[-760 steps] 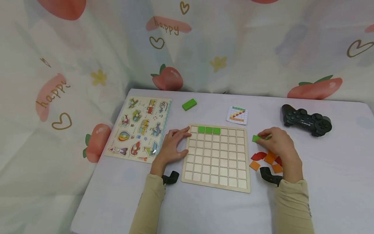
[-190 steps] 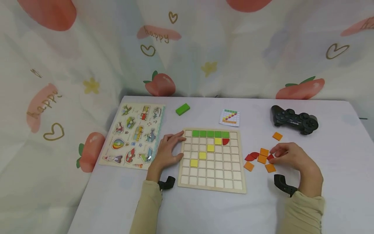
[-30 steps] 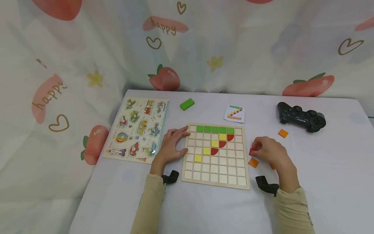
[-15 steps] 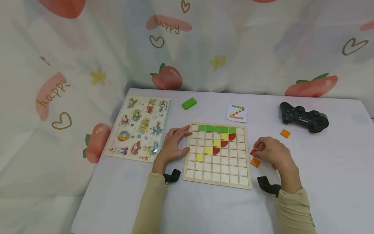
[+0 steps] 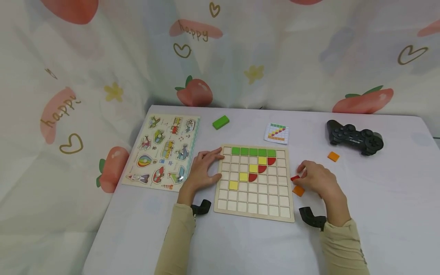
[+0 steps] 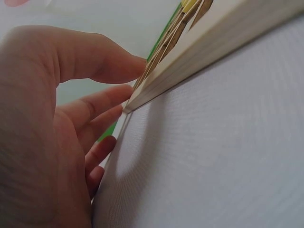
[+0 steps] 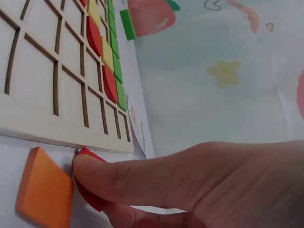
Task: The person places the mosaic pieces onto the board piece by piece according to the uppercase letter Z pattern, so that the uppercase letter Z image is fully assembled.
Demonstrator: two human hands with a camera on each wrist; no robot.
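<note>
My right hand pinches a red quarter-round tile between thumb and fingers, low over the table just right of the wooden grid board. Close beside it lies an orange square tile. On the board's left edge rest the thumb and fingertips of my left hand; the left wrist view has its fingers loosely extended along the rim. The board carries a row of green tiles, a diagonal of yellow tiles and red quarter-round tiles beside the upper yellow ones.
Behind the board lies a small pattern card. A green block is at the back, and a picture puzzle board at the left. Back right are a black game controller and another orange tile.
Since the earliest frame, further green tiles, the yellow diagonal and red tiles have come onto the board. Over the last second my right hand stays by the loose tiles, fingers shifting around the red one.
</note>
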